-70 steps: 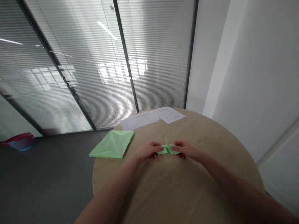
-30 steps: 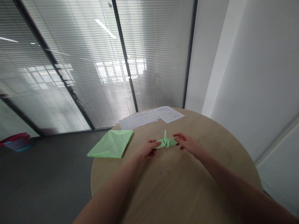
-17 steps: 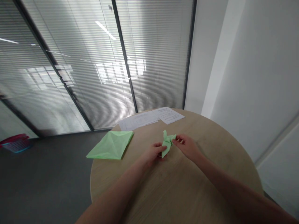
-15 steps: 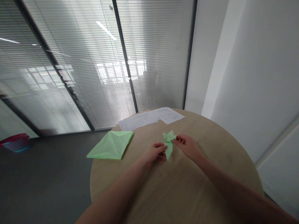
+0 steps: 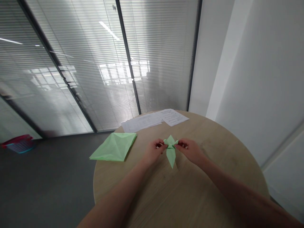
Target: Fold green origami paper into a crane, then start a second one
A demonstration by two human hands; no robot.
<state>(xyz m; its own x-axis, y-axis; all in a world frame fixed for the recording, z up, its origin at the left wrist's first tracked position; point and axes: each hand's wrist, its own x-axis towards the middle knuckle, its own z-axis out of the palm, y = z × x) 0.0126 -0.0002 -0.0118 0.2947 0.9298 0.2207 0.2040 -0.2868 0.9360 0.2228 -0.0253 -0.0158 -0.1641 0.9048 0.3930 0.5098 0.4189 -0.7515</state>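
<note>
A small folded piece of light green paper [image 5: 171, 154], shaped with several points like an origami figure, is held over the round wooden table. My left hand [image 5: 155, 149] pinches its left side near the upper folds. From the right, my right hand [image 5: 190, 148] pinches the opposite side at about the same height. One long point of the paper hangs toward me and another sticks up away from me. The fingertips cover parts of the side folds.
Creased green paper sheets [image 5: 115, 147] lie at the left, jutting past the edge of the table [image 5: 228, 164]. Printed white papers [image 5: 174, 117] lie along the far edge. A red and blue basket [image 5: 19, 144] is on the floor at far left. A white wall [image 5: 268, 79] rises at right.
My left hand has moved up from the paper's lower part to its left upper side. The folded paper now faces me more squarely, its long point toward me. My right hand keeps its pinch.
</note>
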